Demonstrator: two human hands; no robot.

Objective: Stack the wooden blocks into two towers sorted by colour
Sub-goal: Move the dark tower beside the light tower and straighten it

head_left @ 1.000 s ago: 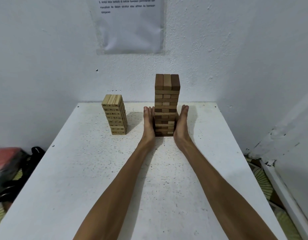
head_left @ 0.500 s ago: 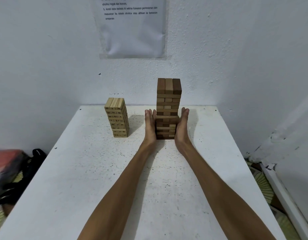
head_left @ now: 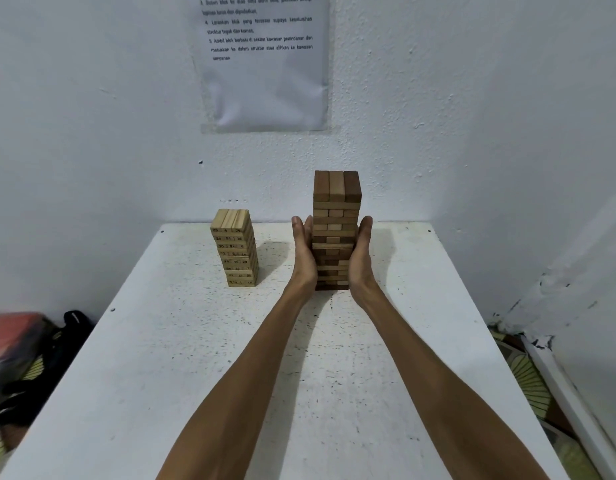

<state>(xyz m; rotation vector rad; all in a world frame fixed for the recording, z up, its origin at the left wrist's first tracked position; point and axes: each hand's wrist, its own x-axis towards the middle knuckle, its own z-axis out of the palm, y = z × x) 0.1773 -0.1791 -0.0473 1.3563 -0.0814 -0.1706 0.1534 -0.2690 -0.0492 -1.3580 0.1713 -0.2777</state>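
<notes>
A white speckled table [head_left: 202,358] stands pushed into the corner of a white room, and both block towers stand upright on its far half. The brown tower [head_left: 335,233], built of darker wood in mixed brown shades, stands right of the table's middle and is the taller of the two; its top layer shows three blocks lying side by side with their ends toward the camera, and the layers below alternate in direction. The left hand [head_left: 304,252] lies flat against the tower's left side and the right hand [head_left: 361,254] flat against its right side, palms facing each other, fingers straight and together and pointing away from the person, so that the hands press the stack between them rather than curl round it. The heels of both hands sit near the tower's foot and the fingertips reach to about two thirds of its height, leaving the upper layers free. Both bare forearms stretch across the tabletop from the near edge. The pale tower [head_left: 235,252], of light yellowish wood with small printed numbers on the block ends, stands well apart to the left, untouched, with its shadow falling on the table to its right. On the wall behind hangs a printed sheet [head_left: 265,81] in a clear sleeve. On the floor left of the table lie a blurred red thing [head_left: 12,337] and a black bag [head_left: 73,327]; at the right a patterned mat [head_left: 530,379] shows.
</notes>
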